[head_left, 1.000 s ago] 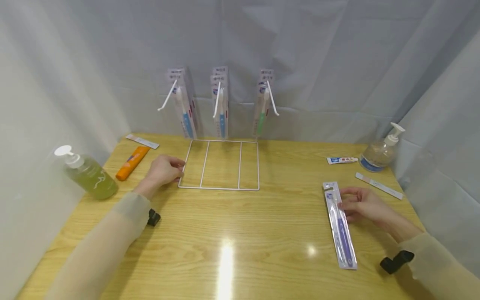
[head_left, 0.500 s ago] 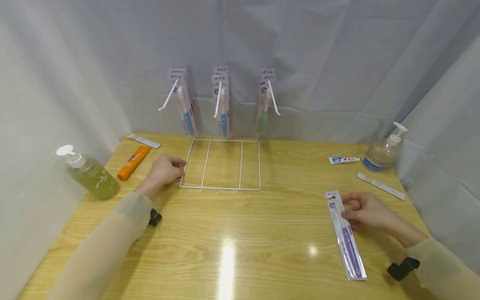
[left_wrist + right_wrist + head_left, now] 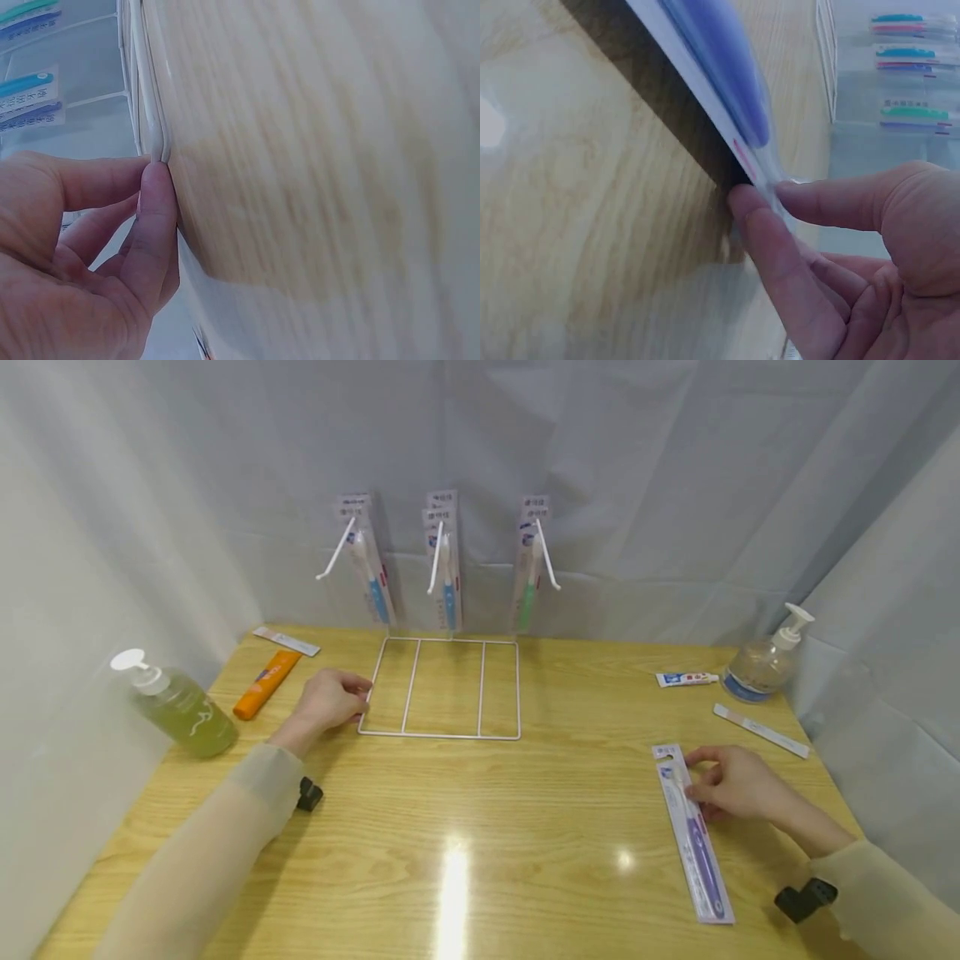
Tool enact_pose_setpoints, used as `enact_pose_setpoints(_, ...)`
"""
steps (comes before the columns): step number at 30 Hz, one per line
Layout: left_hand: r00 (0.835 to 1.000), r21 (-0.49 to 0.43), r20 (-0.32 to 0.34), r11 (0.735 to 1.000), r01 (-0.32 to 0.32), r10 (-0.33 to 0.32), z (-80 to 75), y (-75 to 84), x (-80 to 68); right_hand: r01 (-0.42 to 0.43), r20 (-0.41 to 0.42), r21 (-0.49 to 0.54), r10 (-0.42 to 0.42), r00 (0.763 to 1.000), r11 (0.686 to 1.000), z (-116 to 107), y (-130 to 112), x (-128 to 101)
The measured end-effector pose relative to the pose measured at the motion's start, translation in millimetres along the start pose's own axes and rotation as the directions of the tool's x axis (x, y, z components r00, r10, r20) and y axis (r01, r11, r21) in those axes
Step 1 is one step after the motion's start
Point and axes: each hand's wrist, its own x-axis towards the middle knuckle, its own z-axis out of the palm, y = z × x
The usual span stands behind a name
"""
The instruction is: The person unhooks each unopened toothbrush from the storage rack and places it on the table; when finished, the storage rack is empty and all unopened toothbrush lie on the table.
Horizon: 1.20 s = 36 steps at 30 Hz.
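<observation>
My left hand pinches the left side of the white wire rack; well right of the rack, my right hand pinches a packaged purple toothbrush. Only the right-wrist view shows my fingertips behind it.

Near the tabletop's right edge, the right hand pinches a packaged toothbrush; toward the back edge, the left hand seems to grip a wire rack. A clear bottle stands near the back right corner.
</observation>
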Motion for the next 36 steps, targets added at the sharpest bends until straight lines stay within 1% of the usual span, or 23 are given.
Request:
enact_pose_setpoints(2,1.0,0.001,-0.001,1.0,0.001,-0.001,0.0,0.5,-0.2,0.016,-0.02,-0.064,-0.017,1.0,0.998,-0.7,-1.1,-1.3)
enact_pose_setpoints(4,1.0,0.002,0.002,1.0,0.002,-0.002,0.0,0.5,-0.4,0.031,-0.034,-0.142,-0.037,0.999,0.989,-2.1,-3.4,-3.1)
enact_pose_setpoints(7,1.0,-0.005,0.006,1.0,0.005,-0.005,0.0,1.3,-0.5,0.081,-0.076,-0.281,-0.106,0.991,0.956,-6.1,-10.5,-4.0)
enact_pose_setpoints(9,1.0,-0.002,0.004,1.0,0.002,-0.002,-0.2,1.4,-0.2,0.119,-0.112,-0.34,-0.166,0.98,0.933,-10.6,-19.3,-1.5)
enact_pose_setpoints(11,1.0,-0.004,0.0,1.0,0.001,-0.001,-0.8,1.9,-0.4,0.163,-0.157,-0.38,-0.237,0.959,0.91,-16.7,-30.8,4.0)
enact_pose_setpoints(12,1.0,-0.004,-0.001,1.0,-0.001,0.001,-1.3,1.6,-0.5,0.189,-0.182,-0.392,-0.277,0.944,0.9,-19.9,-37.3,7.8)
enact_pose_setpoints(14,1.0,-0.004,-0.005,1.0,-0.001,0.001,-2.0,1.4,-1.0,0.252,-0.23,-0.406,-0.365,0.902,0.879,-26.9,-50.6,17.4)
enact_pose_setpoints(17,1.0,-0.011,-0.005,1.0,0.003,-0.003,-2.6,0.9,-1.4,0.345,-0.299,-0.371,-0.462,0.835,0.862,-36.1,-71.4,35.6)
enact_pose_setpoints(18,1.0,-0.013,-0.005,1.0,0.005,-0.005,-2.7,0.6,-1.2,0.371,-0.321,-0.348,-0.481,0.816,0.861,-38.5,-78.6,42.5)
enact_pose_setpoints(19,1.0,-0.013,-0.007,1.0,0.007,-0.007,-2.6,0.6,-1.1,0.39,-0.341,-0.316,-0.487,0.804,0.865,-40.7,-86.6,49.4)
enact_pose_setpoints(20,1.0,-0.013,-0.007,1.0,0.008,-0.008,-2.6,0.5,-1.0,0.403,-0.36,-0.266,-0.479,0.801,0.875,-42.5,-95.0,56.8)
enact_pose_setpoints(22,1.0,-0.011,-0.008,1.0,0.009,-0.009,-2.5,0.7,-1.0,0.422,-0.389,-0.188,-0.462,0.797,0.887,-45.7,-111.3,72.7)
enact_pose_setpoints(23,1.0,-0.007,-0.009,1.0,0.008,-0.008,-2.6,0.9,-1.0,0.423,-0.4,-0.143,-0.443,0.803,0.895,-47.1,-120.2,80.3)
enact_pose_setpoints(26,1.0,0.004,-0.012,1.0,0.003,-0.003,-2.8,1.0,-0.5,0.446,-0.444,-0.019,-0.407,0.798,0.895,-49.5,-143.5,106.4)
enact_pose_setpoints(27,1.0,0.004,-0.011,1.0,-0.002,0.002,-3.0,0.9,-0.5,0.459,-0.462,0.017,-0.4,0.791,0.888,-50.0,-150.6,115.3)
enact_pose_setpoints(29,1.0,0.001,-0.011,1.0,-0.004,0.004,-3.0,0.8,0.1,0.488,-0.502,0.104,-0.378,0.778,0.866,-49.6,-164.4,132.8)
enact_pose_setpoints(31,1.0,-0.004,-0.008,1.0,-0.004,0.004,-2.7,1.3,0.1,0.529,-0.547,0.188,-0.359,0.756,0.828,-48.3,-176.8,149.2)
enact_pose_setpoints(33,1.0,-0.011,-0.005,1.0,0.001,-0.001,-1.4,1.8,-0.2,0.57,-0.585,0.249,-0.347,0.733,0.783,-46.3,-187.0,163.1)
enact_pose_setpoints(36,1.0,-0.011,-0.003,1.0,0.003,-0.003,0.7,2.9,-2.3,0.612,-0.625,0.318,-0.325,0.71,0.724,-42.5,-200.9,178.8)
